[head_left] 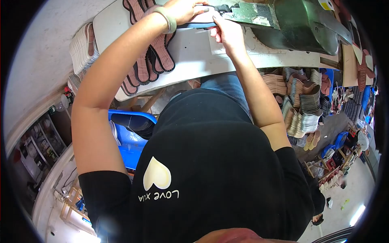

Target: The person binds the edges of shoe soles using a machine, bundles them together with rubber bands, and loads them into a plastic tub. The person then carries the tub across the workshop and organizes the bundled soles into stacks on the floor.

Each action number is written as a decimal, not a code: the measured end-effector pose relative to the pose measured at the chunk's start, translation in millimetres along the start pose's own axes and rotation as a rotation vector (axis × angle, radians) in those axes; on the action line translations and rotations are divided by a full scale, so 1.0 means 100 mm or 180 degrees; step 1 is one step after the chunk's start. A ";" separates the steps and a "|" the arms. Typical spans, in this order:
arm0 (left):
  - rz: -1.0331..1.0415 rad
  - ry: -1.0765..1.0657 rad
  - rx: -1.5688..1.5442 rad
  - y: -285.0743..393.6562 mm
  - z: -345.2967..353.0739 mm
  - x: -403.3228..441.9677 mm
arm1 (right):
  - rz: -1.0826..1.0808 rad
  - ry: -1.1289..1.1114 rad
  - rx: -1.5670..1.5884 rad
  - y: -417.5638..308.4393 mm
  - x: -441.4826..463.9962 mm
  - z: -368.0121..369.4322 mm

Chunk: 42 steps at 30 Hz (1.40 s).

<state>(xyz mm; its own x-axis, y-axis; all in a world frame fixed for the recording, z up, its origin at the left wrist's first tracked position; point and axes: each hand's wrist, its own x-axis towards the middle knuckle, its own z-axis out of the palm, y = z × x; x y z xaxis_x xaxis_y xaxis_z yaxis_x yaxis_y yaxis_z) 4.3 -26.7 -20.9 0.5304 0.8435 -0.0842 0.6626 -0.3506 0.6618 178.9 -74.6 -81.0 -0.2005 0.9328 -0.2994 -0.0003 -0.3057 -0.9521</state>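
Pink sole point(204, 18) sits by the green machine point(255, 15), held in the narrow grip of left hand point(182, 10) and right hand point(229, 32), seemingly midway; dark-edged soles point(164, 58) on the worktop point(194, 54) look done, the remainder unclear

Upside-down "LOVE" lettering point(167, 195) on black T-shirt point(214, 158), next word unclear

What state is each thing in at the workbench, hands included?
Bulky green machine: running or stopped, cannot tell.
Pale pink, dark-edged sole: held at the machine, partly hidden.
Left hand: touching that sole, grip unclear.
Right hand: pinching its edge.
Pink, black-edged soles: overlapping on the white table.
Blue plastic container: open, dark flat pieces inside.
Pale rigid bangle: around left wrist.
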 end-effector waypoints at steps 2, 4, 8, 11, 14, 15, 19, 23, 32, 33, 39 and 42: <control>-0.0237 0.0158 0.0038 0.16 0.01 -0.08 | -0.0099 -0.0041 -0.0048 0.02 -0.02 -0.07; -0.0453 0.0168 -0.0194 0.20 0.05 -0.09 | -0.0193 -0.0083 -0.0090 0.07 -0.09 -0.09; -0.0430 0.0238 -0.0276 0.04 0.23 -0.07 | -0.0230 -0.0796 -0.0023 0.33 -0.45 -0.20; -0.1393 -0.0085 -0.0940 0.31 0.15 -0.09 | 0.0037 -0.0803 0.0001 0.43 -0.95 -0.21; -0.1493 0.0363 -0.1724 0.23 0.25 -0.08 | 0.0444 -0.0440 0.0754 0.57 -1.12 -0.22; -0.1487 0.0357 -0.1724 0.15 0.25 -0.09 | 0.0539 -0.0401 0.0945 0.55 -1.10 -0.25; -0.0575 0.1139 -0.0535 0.01 0.28 -0.01 | 0.0562 -0.0251 0.1294 0.48 -0.92 -0.19; -0.1377 0.1090 -0.0337 -0.22 0.21 0.17 | 0.0462 -0.0268 0.1561 0.50 -0.66 -0.13; -0.0490 0.0608 -0.0127 -0.46 0.06 0.34 | 0.0571 -0.0036 0.1056 0.24 -0.29 0.04; 0.0174 -0.0236 -0.0619 -0.22 -0.09 0.27 | 0.0575 -0.0036 0.1060 0.20 -0.26 0.06; -0.0158 -0.1184 -0.0881 -0.17 -0.22 0.32 | 0.0768 -0.0123 0.1387 0.06 -0.13 0.03; 0.0198 -0.1192 -0.0486 -0.21 -0.29 0.34 | 0.0803 -0.0636 0.1170 0.04 -0.20 -0.03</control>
<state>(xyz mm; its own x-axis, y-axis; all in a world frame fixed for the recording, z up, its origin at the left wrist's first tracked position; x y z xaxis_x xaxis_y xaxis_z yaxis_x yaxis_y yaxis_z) -7.2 20.9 -16.0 0.7415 0.6064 -0.2873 0.5521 -0.3080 0.7748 185.8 -94.3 -78.9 -0.4231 0.7770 -0.4662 -0.2661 -0.5983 -0.7558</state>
